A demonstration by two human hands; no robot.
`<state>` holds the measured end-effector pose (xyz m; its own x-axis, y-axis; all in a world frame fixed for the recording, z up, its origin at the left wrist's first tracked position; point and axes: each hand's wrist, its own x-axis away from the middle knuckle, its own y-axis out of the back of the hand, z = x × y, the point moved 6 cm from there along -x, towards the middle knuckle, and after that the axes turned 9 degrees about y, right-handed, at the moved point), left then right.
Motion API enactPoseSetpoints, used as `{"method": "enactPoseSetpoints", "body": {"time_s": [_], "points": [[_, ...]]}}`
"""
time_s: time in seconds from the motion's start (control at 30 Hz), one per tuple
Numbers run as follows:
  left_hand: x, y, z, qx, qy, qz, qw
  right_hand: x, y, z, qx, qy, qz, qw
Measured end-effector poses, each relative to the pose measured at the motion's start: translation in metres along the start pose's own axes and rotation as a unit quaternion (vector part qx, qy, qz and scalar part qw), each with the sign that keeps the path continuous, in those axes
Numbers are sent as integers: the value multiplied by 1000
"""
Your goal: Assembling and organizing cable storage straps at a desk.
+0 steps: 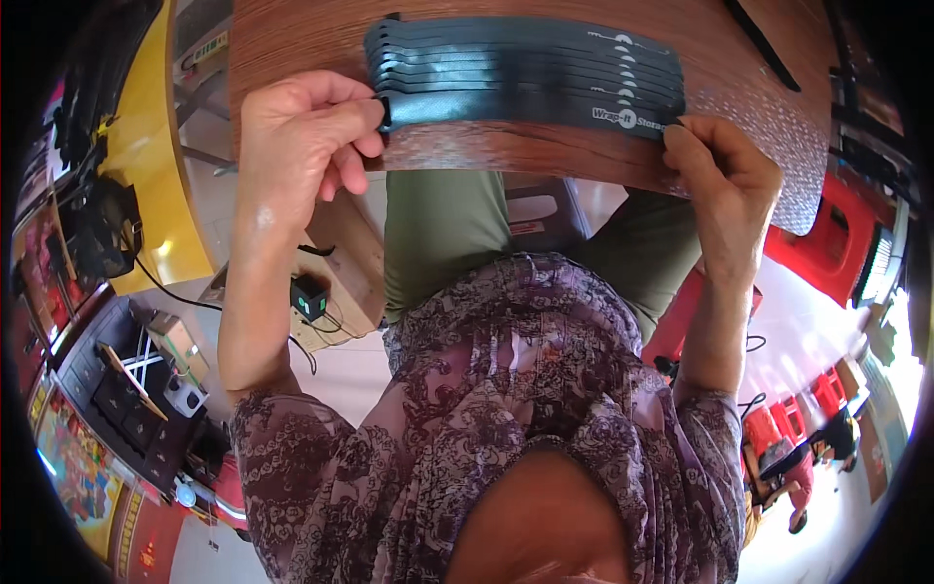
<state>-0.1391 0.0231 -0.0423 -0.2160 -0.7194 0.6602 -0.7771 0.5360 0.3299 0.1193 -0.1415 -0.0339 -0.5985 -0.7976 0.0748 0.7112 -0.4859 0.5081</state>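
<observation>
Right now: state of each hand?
Left hand: closed, pinching the left end of the front dark strap.
Right hand: fingertips gripping the same strap's right end.

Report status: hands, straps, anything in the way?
Left hand pinching near end of frontmost flat black fabric strap. Right hand pinching its other end. Nothing in the way.

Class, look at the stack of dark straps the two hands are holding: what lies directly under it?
The stack of dark straps rests on a brown wooden table. The tabletop beneath the straps is covered, so anything there cannot be seen.
</observation>
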Motion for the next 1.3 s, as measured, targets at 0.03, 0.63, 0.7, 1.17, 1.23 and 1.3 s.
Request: {"method": "enactPoseSetpoints", "body": {"time_s": [0.03, 0.63, 0.7, 1.17, 1.23, 1.3], "points": [[-1, -4, -1, 0, -1, 13, 1000, 0, 0, 2, 3, 10, -11, 1000], [-1, -2, -1, 5, 11, 3, 1000, -2, -3, 4, 14, 11, 4, 1000], [-1, -2, -1, 5, 14, 0, 1000, -2, -3, 3, 15, 8, 8, 1000], [-9, 2, 7, 8, 19, -3, 1000, -3, -2, 0, 33, 84, -16, 996], [-10, 1, 6, 9, 17, 2, 1000, -4, -1, 2, 46, 79, -8, 996], [-8, 2, 6, 8, 20, -8, 1000, -6, -3, 4, 48, 77, 8, 996]]}}
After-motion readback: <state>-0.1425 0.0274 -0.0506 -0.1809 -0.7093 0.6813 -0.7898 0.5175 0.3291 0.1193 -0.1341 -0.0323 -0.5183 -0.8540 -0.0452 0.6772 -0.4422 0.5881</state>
